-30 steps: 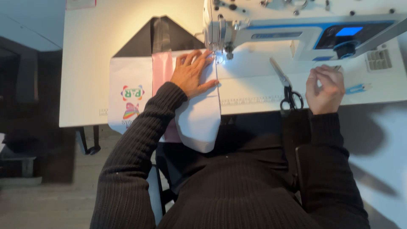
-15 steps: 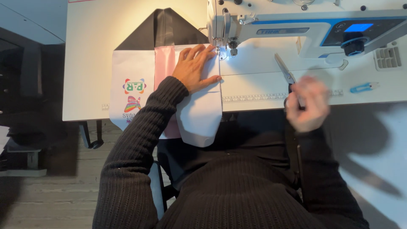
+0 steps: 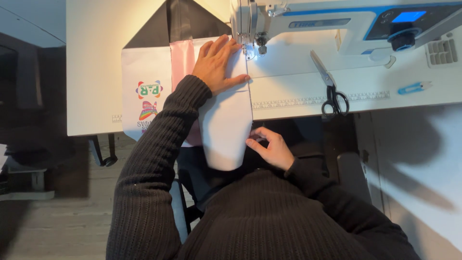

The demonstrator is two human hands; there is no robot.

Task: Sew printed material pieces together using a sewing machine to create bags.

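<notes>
The left hand (image 3: 216, 65) lay flat with fingers spread on the white fabric piece (image 3: 226, 120), just left of the needle (image 3: 249, 50) in the upper middle of the frame; it seemed to press the cloth down so that it would not slide under the presser foot. The right hand (image 3: 272, 147), lower in the middle of the frame, pinched the hanging right edge of the same fabric between thumb and fingers, probably to keep the edge straight in line with the needle. The fabric ran from the sewing machine (image 3: 337, 24) over the table (image 3: 96, 58) edge down toward the person's lap. Under it, to the left, lay a pink strip (image 3: 182, 60) and a white piece with colourful prints (image 3: 147, 98). To the right, the scissors (image 3: 329, 86) and a small blue thread snipper (image 3: 413, 87) rested on the table, well apart from both hands.
</notes>
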